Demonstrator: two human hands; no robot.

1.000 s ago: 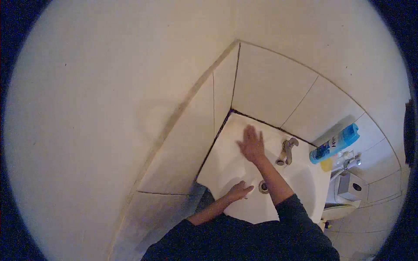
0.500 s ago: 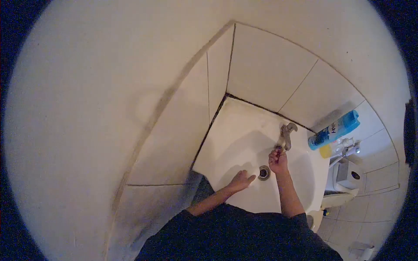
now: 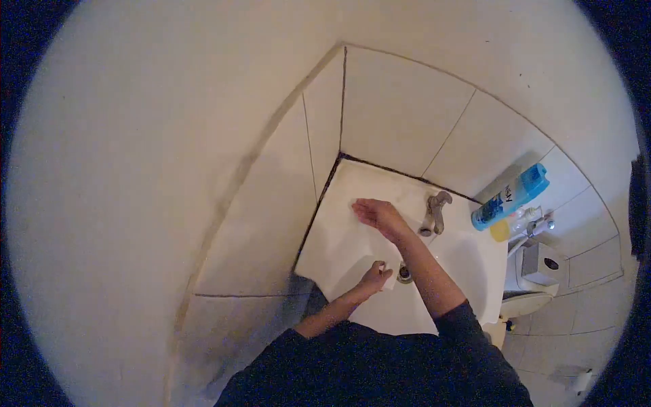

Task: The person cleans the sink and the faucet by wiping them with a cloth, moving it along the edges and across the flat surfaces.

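Observation:
In the head view, my right hand (image 3: 380, 218) reaches over the back left part of the white sink (image 3: 468, 271). Its fingers lie stretched out close together, palm side down; contact with the sink surface is hard to make out. My left hand (image 3: 373, 278) hovers low in the basin, just left of the drain (image 3: 405, 273). Thumb and forefinger are apart there, the other fingers partly hidden, and I see nothing clearly held. A grey, worn tap (image 3: 436, 214) stands on the back of the sink, right of my right hand.
A blue spray can (image 3: 512, 197) leans at the sink's back right corner, beside a yellow-bottomed clear bottle (image 3: 500, 230). Further right are a box with a dark round opening (image 3: 541, 264) and a toilet (image 3: 525, 304). Tiled walls (image 3: 400, 108) close in the left and back.
My right hand has left the tap, moving left across the sink, and its closed fingers have straightened. My left hand stays beside the drain, its fingers slightly shifted. The view has tilted a little.

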